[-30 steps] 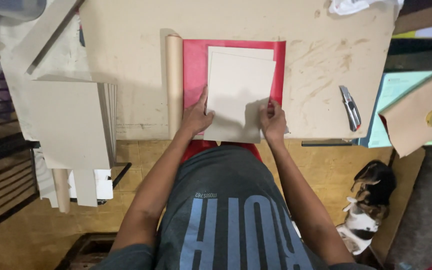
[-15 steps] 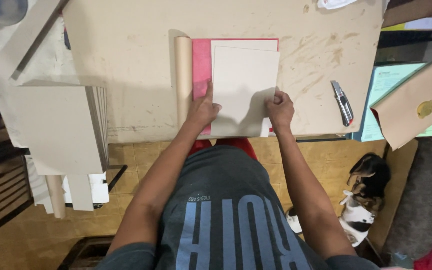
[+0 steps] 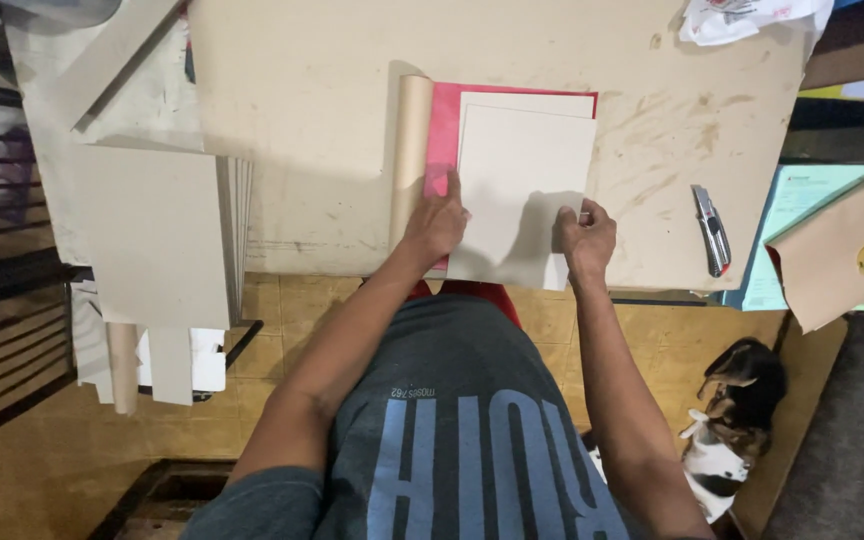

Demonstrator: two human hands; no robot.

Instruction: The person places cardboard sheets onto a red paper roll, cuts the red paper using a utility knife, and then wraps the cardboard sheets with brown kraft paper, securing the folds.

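A pale cream board [image 3: 522, 190] is laid flat on a red sheet [image 3: 442, 130], its long axis running away from the body toward the far edge of the work surface, and a second cream sheet of like size is seen under it, offset slightly up and to the left so that only a thin margin shows. The board is set near the front edge of the tan tabletop [image 3: 302, 120], with its near end just past the red sheet's lower limit. Its left near corner is covered by the left hand [image 3: 435, 225], whose fingers are laid flat and close together, the index finger stretched forward along the board's left edge where cream meets red. Its right near edge is met by the right hand [image 3: 585, 235], whose fingers are curled at the border; whether the edge is pinched or merely pressed cannot be told. The board thus lies ahead of both sets of fingers and between them, each hand about equally near. To the left of the red sheet a curl of brown paper [image 3: 410, 160] stands up in a roll. Further right, well apart, a utility knife [image 3: 712, 228] is lying on the tabletop, and to the left a stack of grey boards [image 3: 167, 240] overhangs the edge.
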